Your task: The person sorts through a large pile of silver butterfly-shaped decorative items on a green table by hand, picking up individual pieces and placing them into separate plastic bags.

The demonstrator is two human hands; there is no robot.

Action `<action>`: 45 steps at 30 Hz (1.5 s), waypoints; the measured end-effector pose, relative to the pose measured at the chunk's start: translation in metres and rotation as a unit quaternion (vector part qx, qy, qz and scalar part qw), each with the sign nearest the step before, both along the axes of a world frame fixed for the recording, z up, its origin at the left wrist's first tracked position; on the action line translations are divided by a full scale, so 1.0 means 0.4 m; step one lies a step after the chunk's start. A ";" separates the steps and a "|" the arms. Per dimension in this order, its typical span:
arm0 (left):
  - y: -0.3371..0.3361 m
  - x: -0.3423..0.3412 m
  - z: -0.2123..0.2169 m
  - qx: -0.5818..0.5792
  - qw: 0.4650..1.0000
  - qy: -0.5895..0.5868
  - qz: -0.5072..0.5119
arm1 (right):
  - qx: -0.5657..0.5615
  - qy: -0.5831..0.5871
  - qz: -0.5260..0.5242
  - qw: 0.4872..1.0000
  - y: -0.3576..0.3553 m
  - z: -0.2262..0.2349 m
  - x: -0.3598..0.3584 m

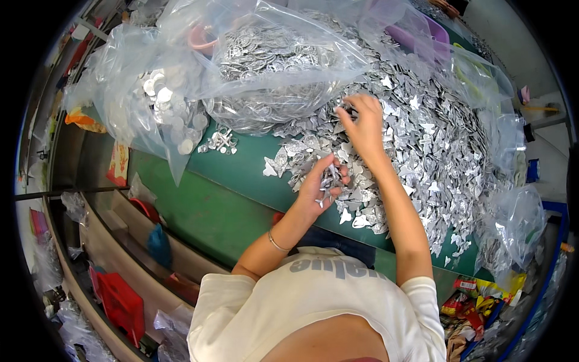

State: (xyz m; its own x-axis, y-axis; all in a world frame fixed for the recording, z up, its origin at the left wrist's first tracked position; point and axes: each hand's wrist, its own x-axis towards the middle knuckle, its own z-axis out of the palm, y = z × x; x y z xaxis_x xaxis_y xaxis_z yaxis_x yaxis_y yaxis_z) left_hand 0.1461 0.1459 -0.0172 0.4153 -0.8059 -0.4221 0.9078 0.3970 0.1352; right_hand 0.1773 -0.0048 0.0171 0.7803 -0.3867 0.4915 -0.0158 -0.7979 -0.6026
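Observation:
My left hand [319, 184] is cupped around several small flat silver metal pieces [330, 178], low over the near edge of a large heap. Just beyond it, to the right, my right hand [365, 123] has its thumb and fingers pinched together at the heap. A small grey metal piece [346, 110] shows at those fingertips, its outline partly hidden. The heap of silver metal pieces [434, 133], thin with irregular pointed outlines, spreads over the green tabletop [241, 175] under and around both hands.
A clear plastic bag [271, 72] full of silver pieces stands beyond my hands. Left of it lies another bag holding round silver discs [161, 96]. A few small parts [221, 141] rest nearby. A purple basin [422, 36] sits at the far right, and a red container [120, 304] lies lower left.

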 end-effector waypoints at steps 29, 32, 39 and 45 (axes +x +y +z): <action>0.060 -0.037 -0.003 -0.024 0.995 0.089 0.038 | -0.024 -0.114 -0.101 0.988 -0.082 0.005 -0.139; 0.050 -0.035 -0.015 -0.023 0.999 0.045 0.013 | 0.017 -0.134 -0.058 0.989 -0.138 0.054 -0.248; 0.049 -0.082 -0.011 0.002 0.999 0.042 -0.015 | -0.132 -0.306 -0.362 0.871 -0.362 0.269 -0.675; 0.048 -0.125 -0.002 -0.013 0.997 0.066 -0.038 | -0.317 -0.324 -0.609 0.651 -0.690 0.447 -1.081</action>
State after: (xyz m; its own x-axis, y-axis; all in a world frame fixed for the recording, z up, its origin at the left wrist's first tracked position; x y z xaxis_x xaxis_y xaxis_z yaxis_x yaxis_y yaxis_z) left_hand 0.0961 0.1653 -0.0181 0.2945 -0.8438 -0.4487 0.9446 0.3283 0.0026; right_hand -0.2550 -0.2810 0.1959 -0.3654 -0.0839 0.9271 -0.7757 -0.5231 -0.3531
